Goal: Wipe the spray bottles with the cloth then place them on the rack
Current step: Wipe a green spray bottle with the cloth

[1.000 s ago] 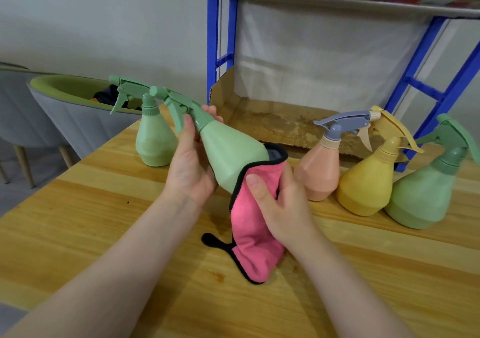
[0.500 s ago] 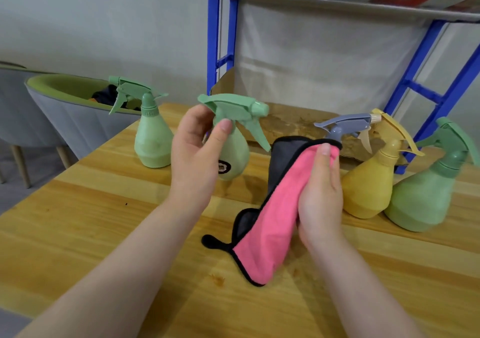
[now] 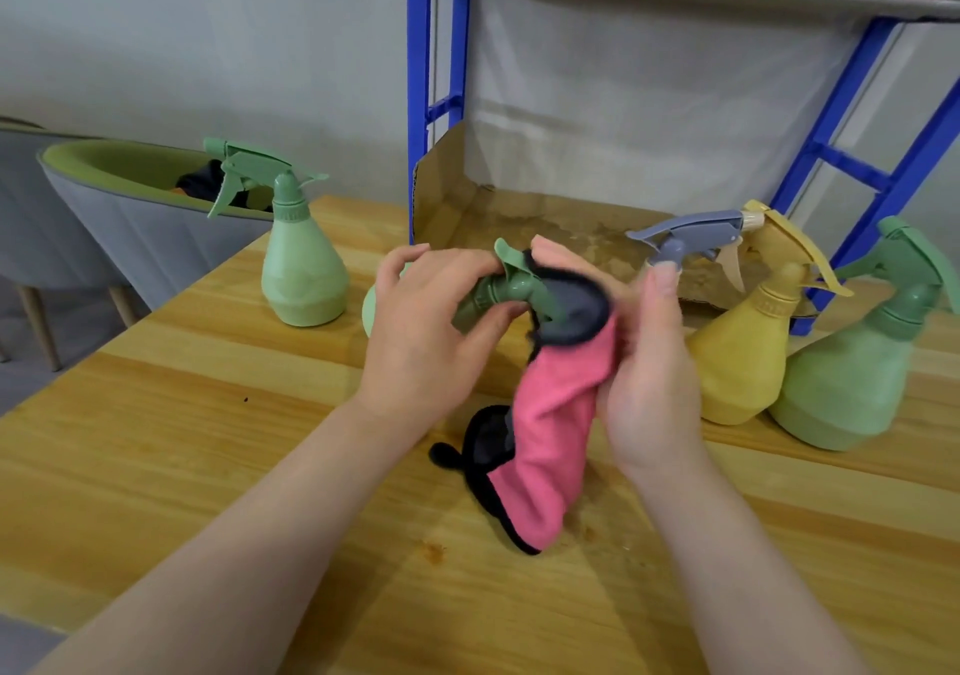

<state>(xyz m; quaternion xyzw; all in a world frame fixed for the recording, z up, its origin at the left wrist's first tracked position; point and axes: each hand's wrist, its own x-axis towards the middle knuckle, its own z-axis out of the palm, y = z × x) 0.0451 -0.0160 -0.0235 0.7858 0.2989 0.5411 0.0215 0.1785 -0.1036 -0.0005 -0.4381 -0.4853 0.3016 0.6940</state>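
A green bottle is held over the table, tipped on its side with its spray head pointing right. The left hand is curled round its neck. The cloth, pink with a dark side, is pinched in the right hand and wrapped over the spray head.

The spray head looks like the part being wiped now. To do it well, the neck should be held tight so the bottle cannot spin. The cloth should be pushed into the small gaps by the trigger and the nozzle. The trigger should not be squeezed, or water may come out. The bottle can be turned a little so each side is reached.

The rack is just behind the table. Four more bottles are standing on the table.

No words or labels can be read.
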